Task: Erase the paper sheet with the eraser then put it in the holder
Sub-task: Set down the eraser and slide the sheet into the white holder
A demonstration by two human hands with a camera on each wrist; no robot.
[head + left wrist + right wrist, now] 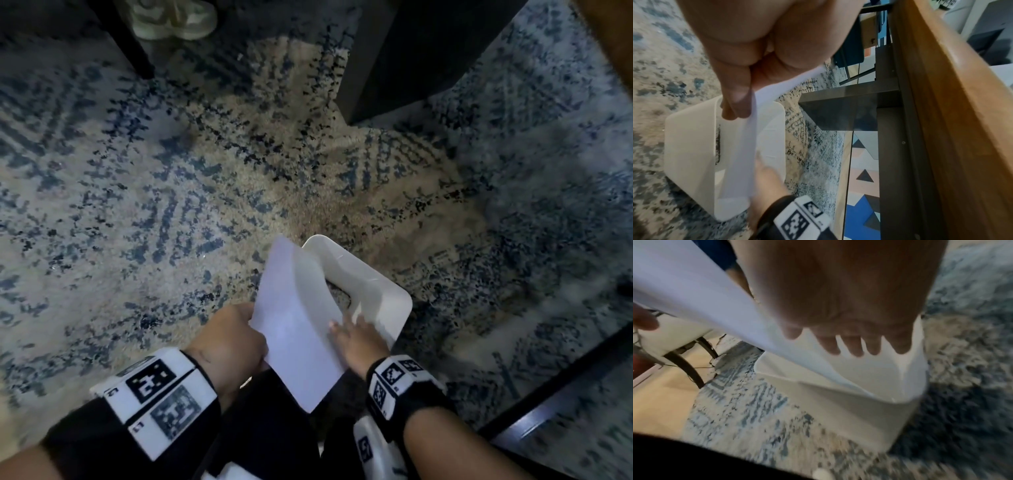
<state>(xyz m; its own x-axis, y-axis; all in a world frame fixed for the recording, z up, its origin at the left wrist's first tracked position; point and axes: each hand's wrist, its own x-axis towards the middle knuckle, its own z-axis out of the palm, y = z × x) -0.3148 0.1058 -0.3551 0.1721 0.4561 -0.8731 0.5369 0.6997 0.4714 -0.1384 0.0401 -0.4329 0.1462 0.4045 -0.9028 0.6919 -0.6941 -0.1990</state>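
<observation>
The smooth white sheet (pixel 297 325) bowed over the glossy, round-cornered plastic holder (pixel 376 277) on the nubbly blue-beige rug (pixel 171 192). Left hand (pixel 227 337) pinched its edge; right hand (pixel 359 337) lay against it, fingers (pixel 853 347) straight and spread.

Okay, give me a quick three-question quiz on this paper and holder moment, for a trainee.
1. True or false: the left hand grips the paper sheet.
2. Multiple choice: the white holder stands on A) a glass table, B) a patterned rug, C) a wooden shelf.
3. Short answer: how do the fingers of the right hand lie?

Key: 1 true. 2 B. 3 Straight and spread, against the sheet at the holder's mouth, not curled round it.
</observation>
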